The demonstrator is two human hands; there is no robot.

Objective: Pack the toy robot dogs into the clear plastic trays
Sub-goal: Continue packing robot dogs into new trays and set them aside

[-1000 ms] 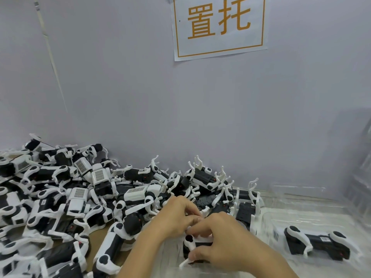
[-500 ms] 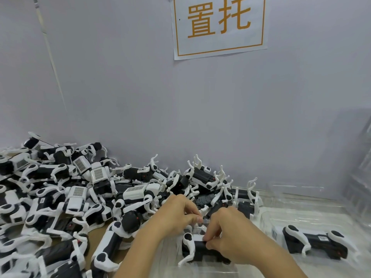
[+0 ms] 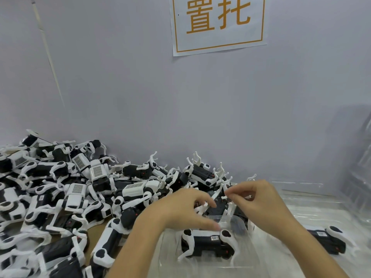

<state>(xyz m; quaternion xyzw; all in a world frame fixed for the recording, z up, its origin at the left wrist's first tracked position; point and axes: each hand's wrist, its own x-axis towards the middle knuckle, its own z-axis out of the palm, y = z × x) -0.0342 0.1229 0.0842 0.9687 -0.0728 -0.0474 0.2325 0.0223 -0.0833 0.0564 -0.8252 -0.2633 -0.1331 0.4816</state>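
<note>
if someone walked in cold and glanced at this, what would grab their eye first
Most likely the big heap of black-and-white toy robot dogs, piled along the wall across the left half of the bench. Next, the white sign with orange characters stuck high on the wall. Then the two hands, left hand and right hand, reaching to the heap's right edge just above a packed dog lying in a clear plastic tray.

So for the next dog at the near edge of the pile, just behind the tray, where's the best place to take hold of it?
Probably the black body, pinched across its flanks from above. That dog lies belly-up with its thin white legs pointing upward, and these look too slender for a firm hold. The right hand pinches a leg tip; the left hand reaches in from the left.
</note>
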